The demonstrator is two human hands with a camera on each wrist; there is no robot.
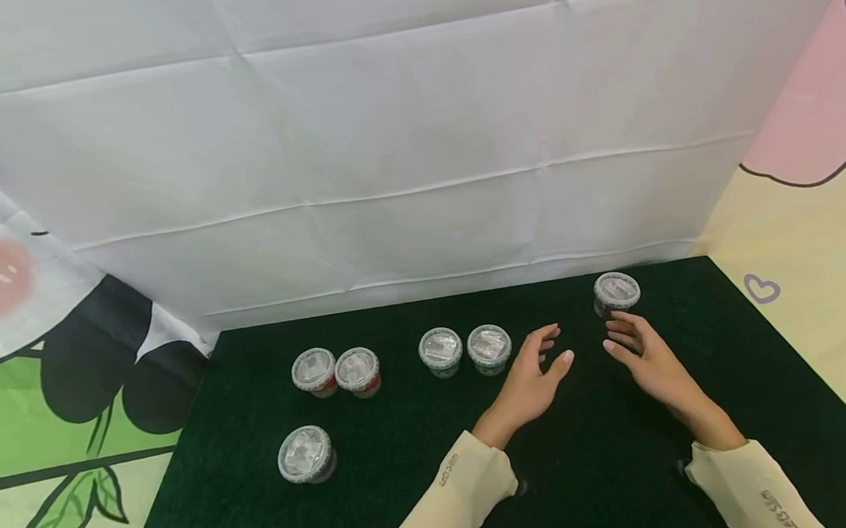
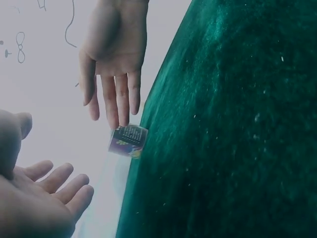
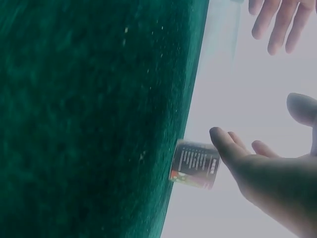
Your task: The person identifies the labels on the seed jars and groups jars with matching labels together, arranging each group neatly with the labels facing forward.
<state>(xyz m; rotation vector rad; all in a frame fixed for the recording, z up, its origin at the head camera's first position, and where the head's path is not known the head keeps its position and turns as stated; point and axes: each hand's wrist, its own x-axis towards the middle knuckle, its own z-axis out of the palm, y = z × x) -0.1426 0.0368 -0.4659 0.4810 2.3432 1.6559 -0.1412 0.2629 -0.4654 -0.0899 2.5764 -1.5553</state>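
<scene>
Several small lidded tubs stand on a dark green cloth. My right hand (image 1: 651, 361), fingers loosely bent and thumb apart, is just in front of the tub (image 1: 617, 290) at the back right. In the right wrist view that tub (image 3: 195, 164) shows a dark printed label, with my fingertips close beside it. My left hand (image 1: 530, 382) hovers with its palm turned towards the right hand and nothing in it. Nearest to it is a tub with a clear lid (image 1: 489, 347), and another tub (image 1: 440, 349) stands left of that one.
Two tubs with red on their sides, one (image 1: 314, 370) and its neighbour (image 1: 358, 371), stand side by side farther left. A single tub (image 1: 306, 455) sits in front of them. Behind the green table (image 1: 406, 488) hangs a white cloth (image 1: 388, 138).
</scene>
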